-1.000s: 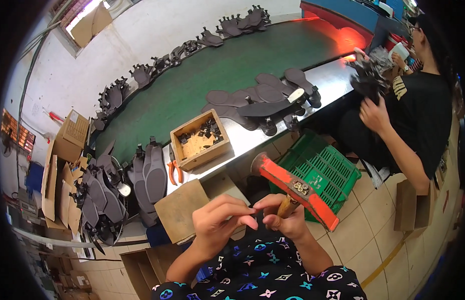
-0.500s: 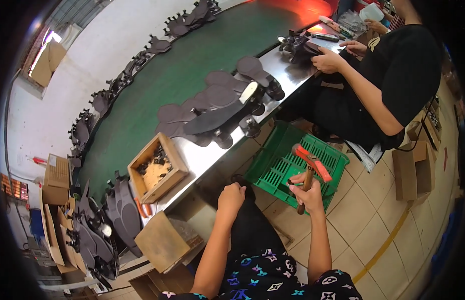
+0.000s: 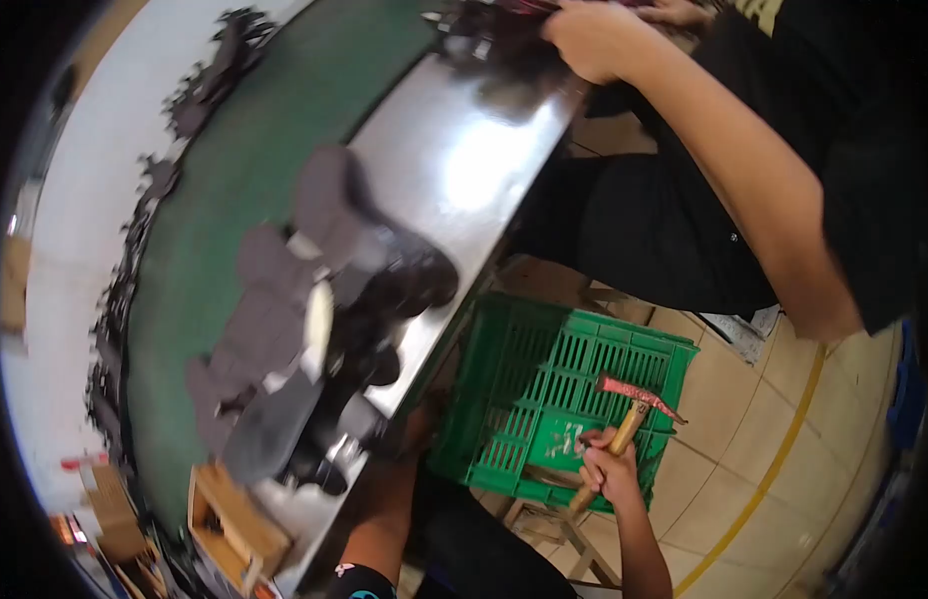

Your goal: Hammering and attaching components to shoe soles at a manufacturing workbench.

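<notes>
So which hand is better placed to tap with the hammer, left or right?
Probably the right hand: it grips the hammer by its wooden handle. The left forearm is beside the metal tabletop, where its hand is too dark and blurry to judge.

One head-worn fisheye looks down over the bench (image 3: 424, 165) and right hand (image 3: 613, 468).

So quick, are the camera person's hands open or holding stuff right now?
Left hand: can't tell, it's dim and blurred.
Right hand: closed, holding a hammer.
</notes>
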`<action>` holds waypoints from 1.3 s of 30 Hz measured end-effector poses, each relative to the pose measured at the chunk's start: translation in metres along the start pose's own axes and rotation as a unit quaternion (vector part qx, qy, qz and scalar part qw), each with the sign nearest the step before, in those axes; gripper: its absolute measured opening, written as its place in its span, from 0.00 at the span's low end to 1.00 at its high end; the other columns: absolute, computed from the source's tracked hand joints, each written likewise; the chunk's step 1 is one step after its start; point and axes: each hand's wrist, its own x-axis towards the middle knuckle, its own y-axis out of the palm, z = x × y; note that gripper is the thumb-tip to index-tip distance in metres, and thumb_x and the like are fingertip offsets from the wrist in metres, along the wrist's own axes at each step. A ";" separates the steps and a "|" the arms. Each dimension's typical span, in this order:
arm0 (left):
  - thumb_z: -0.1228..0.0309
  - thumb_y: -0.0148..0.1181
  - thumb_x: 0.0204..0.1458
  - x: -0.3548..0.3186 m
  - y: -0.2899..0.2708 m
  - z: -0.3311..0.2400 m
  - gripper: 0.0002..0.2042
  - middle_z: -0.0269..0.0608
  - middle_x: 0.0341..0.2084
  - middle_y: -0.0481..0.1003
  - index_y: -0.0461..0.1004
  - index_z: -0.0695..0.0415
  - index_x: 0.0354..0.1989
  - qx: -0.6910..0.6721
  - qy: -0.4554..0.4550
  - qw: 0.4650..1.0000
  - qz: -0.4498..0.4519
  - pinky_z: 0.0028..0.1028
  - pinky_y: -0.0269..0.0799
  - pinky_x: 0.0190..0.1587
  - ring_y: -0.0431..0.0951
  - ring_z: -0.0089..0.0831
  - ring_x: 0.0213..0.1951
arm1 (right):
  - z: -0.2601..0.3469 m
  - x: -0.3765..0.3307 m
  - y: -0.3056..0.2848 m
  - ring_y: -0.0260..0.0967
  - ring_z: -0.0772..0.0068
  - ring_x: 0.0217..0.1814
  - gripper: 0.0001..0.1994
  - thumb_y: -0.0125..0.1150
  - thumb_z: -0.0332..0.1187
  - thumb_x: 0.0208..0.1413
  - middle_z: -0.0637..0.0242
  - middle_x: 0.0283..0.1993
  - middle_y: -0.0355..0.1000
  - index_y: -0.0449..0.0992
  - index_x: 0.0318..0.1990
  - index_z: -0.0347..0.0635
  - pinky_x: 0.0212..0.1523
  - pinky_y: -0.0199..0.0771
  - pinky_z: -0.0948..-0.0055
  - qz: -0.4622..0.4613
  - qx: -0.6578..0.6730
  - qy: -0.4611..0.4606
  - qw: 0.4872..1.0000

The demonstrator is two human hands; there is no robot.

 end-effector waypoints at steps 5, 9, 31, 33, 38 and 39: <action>0.75 0.51 0.55 0.077 -0.030 0.053 0.19 0.55 0.48 0.75 0.72 0.56 0.56 0.043 -0.046 0.996 0.068 0.42 0.72 0.53 0.71 0.51 0.56 | 0.013 -0.010 0.010 0.59 0.76 0.16 0.13 0.57 0.14 0.52 0.46 0.47 0.69 0.69 0.38 0.46 0.15 0.62 0.75 -0.020 0.068 0.081 0.994; 0.75 0.51 0.54 0.177 -0.021 0.119 0.19 0.55 0.48 0.75 0.72 0.56 0.56 0.053 -0.028 0.990 0.127 0.42 0.72 0.53 0.72 0.51 0.56 | -0.033 0.005 -0.063 0.67 0.68 0.24 0.13 0.59 0.21 0.58 0.46 0.52 0.68 0.72 0.48 0.50 0.19 0.69 0.72 0.098 0.120 -0.005 0.988; 0.75 0.51 0.54 0.342 0.201 0.307 0.20 0.55 0.46 0.75 0.72 0.55 0.57 0.029 0.099 0.967 0.231 0.42 0.73 0.51 0.72 0.50 0.54 | 0.006 -0.009 0.002 0.74 0.59 0.43 0.10 0.71 0.19 0.47 0.53 0.42 0.77 0.77 0.37 0.34 0.43 0.74 0.60 0.032 -0.059 0.082 0.994; 0.75 0.51 0.54 0.321 0.193 0.305 0.20 0.55 0.46 0.75 0.72 0.55 0.57 0.051 0.093 0.971 0.212 0.42 0.73 0.51 0.73 0.50 0.54 | 0.001 -0.008 -0.008 0.74 0.59 0.43 0.10 0.72 0.20 0.47 0.53 0.44 0.77 0.76 0.36 0.34 0.43 0.74 0.60 0.045 -0.032 0.101 0.993; 0.75 0.51 0.54 0.192 0.200 0.269 0.21 0.55 0.46 0.75 0.72 0.55 0.57 0.084 0.015 0.981 0.174 0.42 0.73 0.50 0.73 0.49 0.53 | -0.006 -0.026 -0.026 0.72 0.66 0.33 0.09 0.66 0.23 0.54 0.46 0.52 0.71 0.76 0.41 0.45 0.26 0.71 0.71 0.084 -0.079 0.054 0.992; 0.75 0.51 0.54 0.191 0.198 0.249 0.21 0.54 0.46 0.75 0.71 0.55 0.57 0.101 0.023 0.983 0.153 0.42 0.73 0.50 0.73 0.49 0.53 | 0.003 -0.018 -0.028 0.71 0.67 0.29 0.09 0.64 0.23 0.55 0.43 0.56 0.68 0.76 0.42 0.48 0.19 0.69 0.73 0.109 -0.040 0.058 0.992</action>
